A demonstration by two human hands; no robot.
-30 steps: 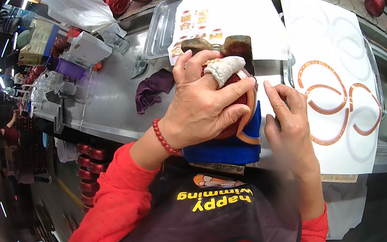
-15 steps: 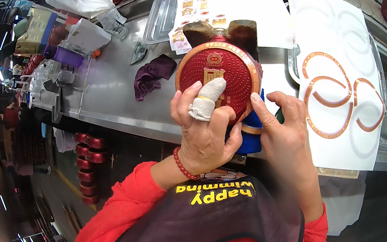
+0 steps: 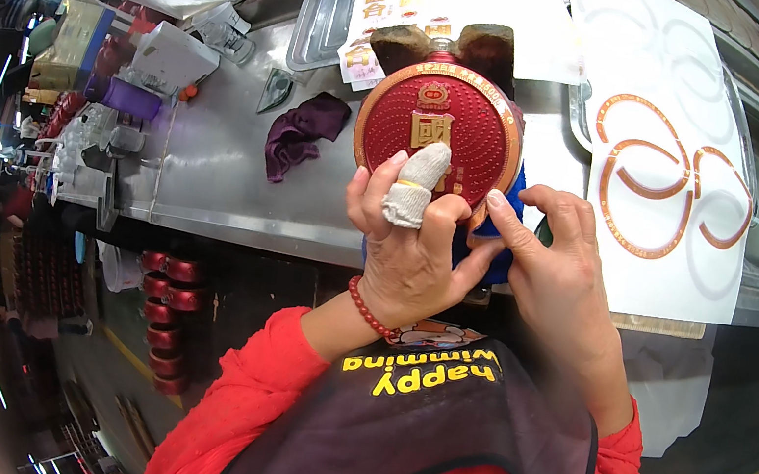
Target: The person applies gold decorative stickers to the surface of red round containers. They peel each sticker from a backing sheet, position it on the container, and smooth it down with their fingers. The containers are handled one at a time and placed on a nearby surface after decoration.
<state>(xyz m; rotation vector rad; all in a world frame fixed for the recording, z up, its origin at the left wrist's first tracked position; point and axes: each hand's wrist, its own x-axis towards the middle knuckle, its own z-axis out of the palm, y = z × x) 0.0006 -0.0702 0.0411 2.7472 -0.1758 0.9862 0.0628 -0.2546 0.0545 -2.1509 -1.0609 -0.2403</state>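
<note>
In front of me a round, flat red bottle (image 3: 387,129) with a dotted face and gold emblems leans in a dark-padded stand (image 3: 487,48). An orange-gold ring strip (image 3: 397,86) runs around its rim. My left hand (image 3: 407,251) is curled against the bottle's lower front, and a pale cloth finger sleeve (image 3: 418,184) on one finger presses the face. Its thumb reaches toward the lower right rim. My right hand (image 3: 563,256) touches that rim with the thumb tip, its index finger raised apart. Blue material (image 3: 514,214) shows behind the bottle, largely hidden.
More orange-gold ring strips (image 3: 636,246) lie on a white sheet (image 3: 668,293) to the right. Behind the stand are a sheet of gold emblems (image 3: 373,8) and a clear tray (image 3: 321,29). A purple cloth (image 3: 301,135) lies left on the metal table (image 3: 210,180). Red containers (image 3: 182,295) are stacked below left.
The bottle has shifted slightly right, with my left hand moving along with it. My left thumb has moved nearer the right thumb at the rim. The right hand has barely moved.
</note>
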